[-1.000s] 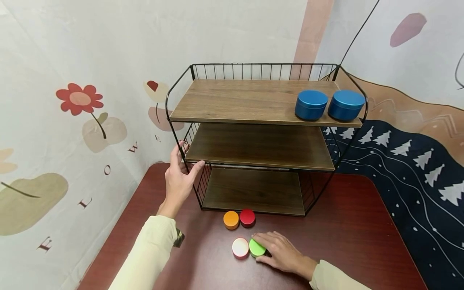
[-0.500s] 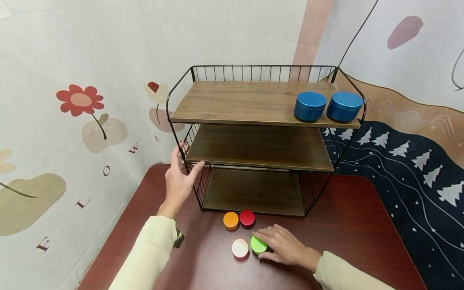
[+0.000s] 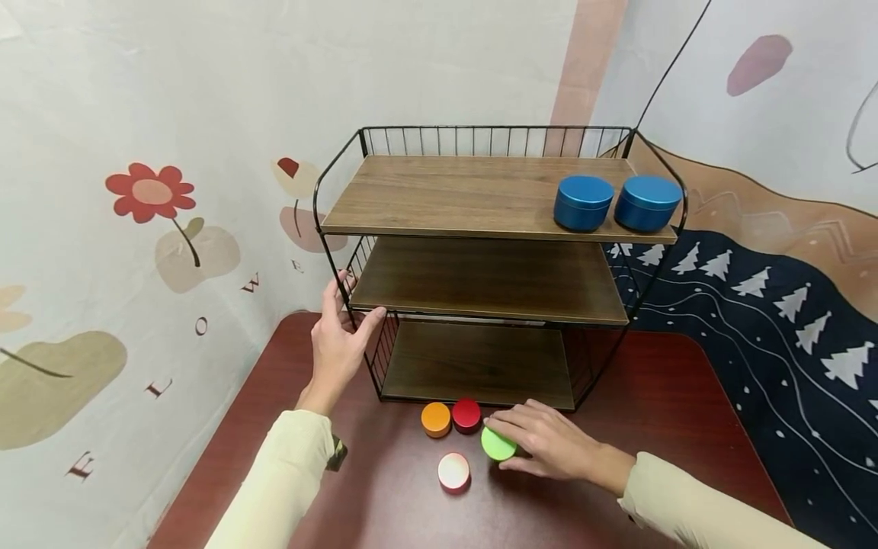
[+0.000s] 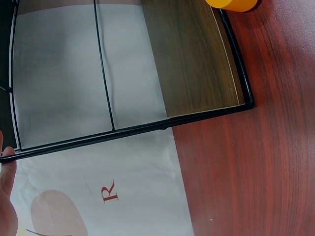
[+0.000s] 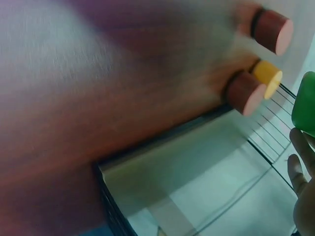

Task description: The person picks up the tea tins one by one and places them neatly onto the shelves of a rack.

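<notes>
My left hand [image 3: 334, 347] grips the left side of a three-tier wire rack [image 3: 480, 313], thumb at the middle shelf's front corner and fingers around the black frame. In the left wrist view, fingers touch the rack's black wire frame [image 4: 64, 145] at the left edge. A small round lime-green tin [image 3: 498, 444] is held between the thumb and fingers of my right hand [image 3: 549, 442], in front of the rack's lower right. The right wrist view shows the green tin [image 5: 305, 104] at its right edge. Left of it are an orange tin [image 3: 436, 420], a red tin [image 3: 467, 416] and a pale-topped red tin [image 3: 454, 473].
Two blue round tins [image 3: 584, 203] stand side by side at the right end of the top shelf [image 3: 453, 194]. The rack stands on a reddish-brown table [image 3: 658, 427]. Behind and left hangs a printed cloth [image 3: 226, 91]; a dark tree-patterned cloth [image 3: 768, 335] hangs at right.
My right hand has moved the green tin away from the pale-topped tin, rightward and toward the rack. The left hand keeps its place on the rack.
</notes>
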A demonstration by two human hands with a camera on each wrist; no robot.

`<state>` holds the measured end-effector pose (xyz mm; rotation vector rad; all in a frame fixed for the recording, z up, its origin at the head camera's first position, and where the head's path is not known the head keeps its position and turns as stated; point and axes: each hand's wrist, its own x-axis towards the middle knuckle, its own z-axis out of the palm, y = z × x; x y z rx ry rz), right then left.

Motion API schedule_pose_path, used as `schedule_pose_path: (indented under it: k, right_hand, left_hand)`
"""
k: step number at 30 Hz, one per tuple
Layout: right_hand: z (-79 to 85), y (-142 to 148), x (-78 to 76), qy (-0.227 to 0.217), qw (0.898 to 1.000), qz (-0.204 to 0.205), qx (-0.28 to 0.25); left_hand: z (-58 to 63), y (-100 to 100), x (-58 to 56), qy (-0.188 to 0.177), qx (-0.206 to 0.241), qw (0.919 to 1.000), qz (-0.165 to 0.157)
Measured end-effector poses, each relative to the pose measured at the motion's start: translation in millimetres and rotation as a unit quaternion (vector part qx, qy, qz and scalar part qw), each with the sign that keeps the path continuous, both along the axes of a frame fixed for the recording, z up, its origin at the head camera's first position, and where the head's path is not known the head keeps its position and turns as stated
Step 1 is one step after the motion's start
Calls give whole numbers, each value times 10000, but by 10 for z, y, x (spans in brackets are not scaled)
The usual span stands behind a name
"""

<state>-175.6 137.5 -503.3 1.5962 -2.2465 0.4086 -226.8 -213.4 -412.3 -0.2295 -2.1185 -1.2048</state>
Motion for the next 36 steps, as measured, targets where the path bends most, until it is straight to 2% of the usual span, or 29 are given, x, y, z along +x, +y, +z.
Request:
schedule_pose_path:
  k: [8, 14, 21, 29, 36]
  right_hand:
    - [334, -21, -86, 491, 9984, 285, 80]
    - [507, -61, -95, 523, 9980, 360, -73]
    - [684, -101, -59, 724, 9961, 510, -17]
    - [1048, -129, -70, 707, 9956, 606, -55]
    - [1343, -133, -150, 712, 9951, 513, -446]
  left_hand:
    - [-10, -2, -14, 60, 13, 10000, -57]
    - [-9, -12, 4, -4, -59, 10000, 68]
    - [-10, -15, 9, -33, -81, 9999, 73]
    - [-25, -13, 11, -53, -127, 9998, 175]
    - [-14, -10, 13, -12, -124, 9998, 131]
